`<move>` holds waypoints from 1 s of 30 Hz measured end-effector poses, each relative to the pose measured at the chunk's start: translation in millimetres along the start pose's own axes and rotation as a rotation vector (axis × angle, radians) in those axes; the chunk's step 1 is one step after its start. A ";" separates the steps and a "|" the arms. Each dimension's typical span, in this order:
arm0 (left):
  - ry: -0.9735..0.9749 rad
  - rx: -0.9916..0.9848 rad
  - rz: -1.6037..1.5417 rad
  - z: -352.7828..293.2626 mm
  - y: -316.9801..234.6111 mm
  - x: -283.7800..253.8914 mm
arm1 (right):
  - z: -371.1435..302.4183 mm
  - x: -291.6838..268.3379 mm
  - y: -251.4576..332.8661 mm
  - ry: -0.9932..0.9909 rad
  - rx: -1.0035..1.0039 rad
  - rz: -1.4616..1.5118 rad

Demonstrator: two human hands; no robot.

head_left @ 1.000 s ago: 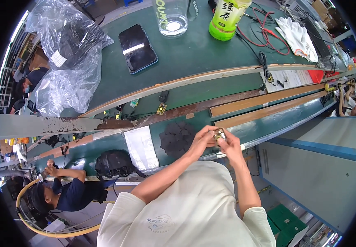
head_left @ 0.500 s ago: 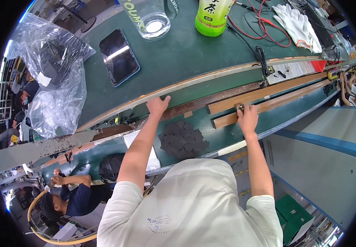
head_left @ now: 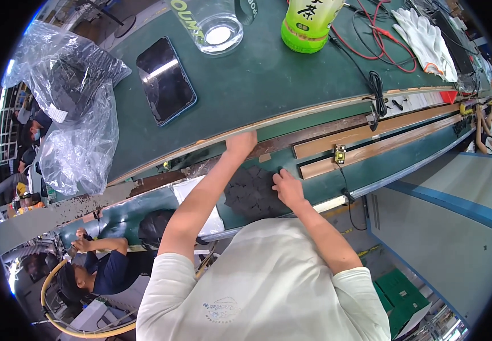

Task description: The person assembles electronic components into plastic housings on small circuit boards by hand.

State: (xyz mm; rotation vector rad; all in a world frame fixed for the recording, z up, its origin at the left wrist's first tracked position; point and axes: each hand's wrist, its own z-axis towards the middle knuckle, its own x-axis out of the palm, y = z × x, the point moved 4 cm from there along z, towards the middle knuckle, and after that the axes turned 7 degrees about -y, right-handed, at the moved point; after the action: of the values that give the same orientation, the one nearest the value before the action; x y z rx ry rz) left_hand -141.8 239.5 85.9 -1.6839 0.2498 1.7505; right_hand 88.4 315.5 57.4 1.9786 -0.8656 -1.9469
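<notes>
My left hand (head_left: pixel 242 143) reaches to the raised shelf's front edge. Its fingers are hidden there, so I cannot see what they hold. Beside the right edge of a pile of flat dark-grey pieces (head_left: pixel 251 194), my right hand (head_left: pixel 288 187) has its thumb and fingers drawn together. Whether a piece is between them is too small to make out. A small yellow-and-black circuit board (head_left: pixel 340 153) rests by itself across two brown rails (head_left: pixel 382 129) right of my right hand. A dark cable (head_left: pixel 346 184) runs from it over the bench's near edge.
On the green shelf (head_left: pixel 229 85) are a phone (head_left: pixel 167 80), a clear cup (head_left: pixel 218 37), a green-labelled bottle (head_left: pixel 308 28), red and black leads (head_left: pixel 379 42), white gloves (head_left: pixel 425 42) and a plastic bag (head_left: pixel 81 113). A co-worker (head_left: pixel 101 267) sits at the left.
My right hand has let go of the circuit board on the rails and moved left to the dark pile. My left hand has shifted right along the shelf edge.
</notes>
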 end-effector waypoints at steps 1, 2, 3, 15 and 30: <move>-0.080 0.032 -0.089 -3.2 -15.4 -25.0 | -2.1 -3.3 -4.5 0.004 0.026 -0.004; -0.079 0.034 -0.090 -1.9 -28.7 -49.3 | -4.0 -5.2 -9.4 0.003 0.028 -0.005; -0.151 0.074 -0.138 0.2 -43.6 -77.9 | -7.0 -9.2 -15.4 -0.049 0.062 0.044; 0.284 -0.791 -1.477 -85.3 -33.0 -88.1 | -14.2 -91.6 14.0 -0.208 0.680 0.980; 0.446 -0.462 -1.357 -114.7 -112.8 -146.5 | -11.2 -172.4 92.3 -0.549 0.208 0.676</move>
State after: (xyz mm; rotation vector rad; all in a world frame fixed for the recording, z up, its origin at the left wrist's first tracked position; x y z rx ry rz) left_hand 5.9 208.5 242.6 -1.7850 -0.9658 0.4089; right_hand 86.8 334.9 252.3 0.9850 -1.6577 -2.0134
